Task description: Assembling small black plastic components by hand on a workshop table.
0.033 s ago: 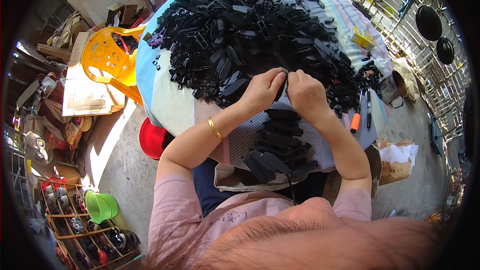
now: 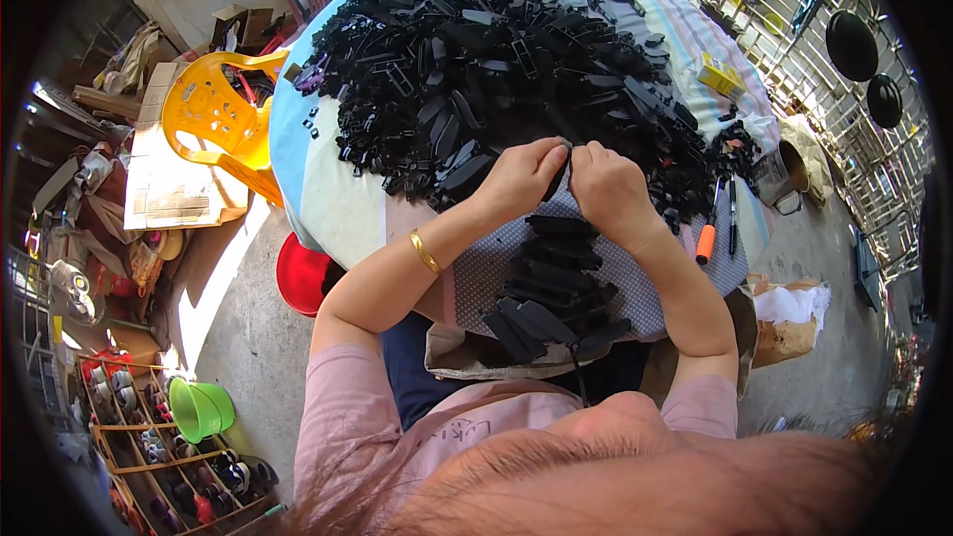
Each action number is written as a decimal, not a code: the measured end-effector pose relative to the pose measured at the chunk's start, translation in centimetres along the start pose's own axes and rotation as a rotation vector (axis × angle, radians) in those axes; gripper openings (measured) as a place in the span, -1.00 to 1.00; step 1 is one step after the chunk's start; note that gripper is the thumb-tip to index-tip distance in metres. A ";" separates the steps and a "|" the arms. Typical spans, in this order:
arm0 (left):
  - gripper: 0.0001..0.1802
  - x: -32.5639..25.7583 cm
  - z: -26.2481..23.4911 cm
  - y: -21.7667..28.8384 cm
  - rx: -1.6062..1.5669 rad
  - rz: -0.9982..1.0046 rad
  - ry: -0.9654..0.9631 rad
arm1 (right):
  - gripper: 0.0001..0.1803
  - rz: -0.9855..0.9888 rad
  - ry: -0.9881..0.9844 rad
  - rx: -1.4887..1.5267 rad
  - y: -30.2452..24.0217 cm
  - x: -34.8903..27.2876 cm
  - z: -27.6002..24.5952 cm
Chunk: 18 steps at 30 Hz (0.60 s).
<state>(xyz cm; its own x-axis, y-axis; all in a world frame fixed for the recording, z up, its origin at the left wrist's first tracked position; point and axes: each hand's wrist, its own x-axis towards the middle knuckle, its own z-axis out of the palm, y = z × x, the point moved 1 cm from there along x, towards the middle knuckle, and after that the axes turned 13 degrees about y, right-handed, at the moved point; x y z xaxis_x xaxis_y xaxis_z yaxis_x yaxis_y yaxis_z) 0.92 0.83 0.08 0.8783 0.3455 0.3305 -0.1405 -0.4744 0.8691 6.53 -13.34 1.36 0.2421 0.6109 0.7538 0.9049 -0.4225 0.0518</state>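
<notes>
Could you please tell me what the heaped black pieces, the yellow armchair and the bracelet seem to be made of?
Heaped black pieces: probably moulded plastic, satin to slightly glossy, judging by crisp edges and pale highlights.
Yellow armchair: likely smooth plastic, with a perforated back and bright sheen.
Bracelet: apparently polished gold-coloured metal, from its reflections; solid or plated, I cannot tell.

Only the faintest stir catches my eye. At the centre of the frame, the person's bare left hand [image 2: 524,177] now has its fingertips a trace lower, and the bare right hand [image 2: 608,189] sits a hair lower too. Left of them, the smooth gold-coloured metal bracelet [image 2: 426,252] is nudged barely toward the upper left.
</notes>
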 end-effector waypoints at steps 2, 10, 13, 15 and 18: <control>-0.65 0.5 -0.3 0.0 0.049 0.056 -0.072 | -0.90 -0.046 -0.119 -0.023 0.7 -0.3 -0.1; -0.66 -0.2 0.2 0.5 -0.139 -0.058 0.008 | -0.93 -0.021 -0.072 0.076 -0.1 0.2 -0.5; -0.66 -0.2 0.0 0.5 -0.082 0.004 -0.019 | -0.92 -0.104 -0.134 0.145 0.6 0.2 -0.7; -0.66 0.4 -0.5 0.4 -0.119 0.022 -0.106 | -0.92 -0.094 -0.136 0.161 0.6 0.3 -0.9; -0.68 0.0 -0.6 1.3 -0.145 -0.086 -0.098 | -0.91 -0.062 -0.095 0.163 0.1 0.4 -0.8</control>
<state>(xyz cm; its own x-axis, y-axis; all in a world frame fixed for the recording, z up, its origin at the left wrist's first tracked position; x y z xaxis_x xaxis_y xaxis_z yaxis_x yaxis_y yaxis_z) 0.50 0.70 1.38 0.9291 0.2961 0.2218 -0.1212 -0.3227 0.9387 6.40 -13.71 2.18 0.2094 0.6957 0.6871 0.9618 -0.2732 -0.0164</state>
